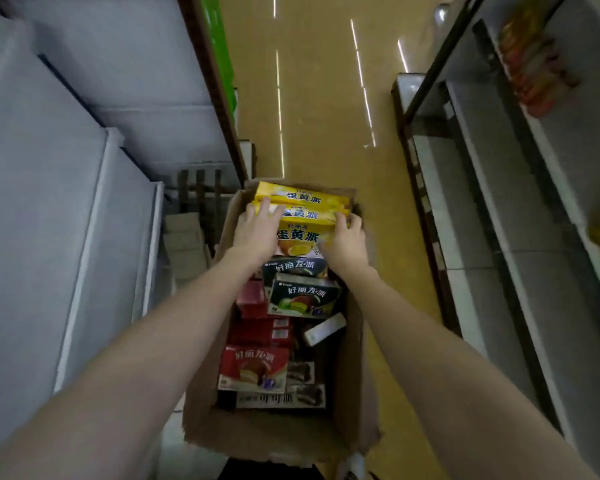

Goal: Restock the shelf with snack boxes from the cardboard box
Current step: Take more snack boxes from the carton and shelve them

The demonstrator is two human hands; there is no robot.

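Observation:
An open cardboard box [264, 434] stands on the aisle floor below me, full of snack boxes. At its far end several yellow snack boxes [302, 197] are stacked. My left hand [257, 230] grips the left end of the near yellow box [300, 237], fingers curled over its top edge. My right hand [347, 239] grips that box's right end. Nearer to me lie dark green boxes [303, 299] and red boxes [253, 368].
Pale, mostly bare shelves [84, 140] rise on the left. More shelves [520, 209] run along the right, with orange packets [534, 67] on an upper level. The tan aisle floor [316, 98] stretches ahead. Flattened cardboard [184, 244] lies left of the box.

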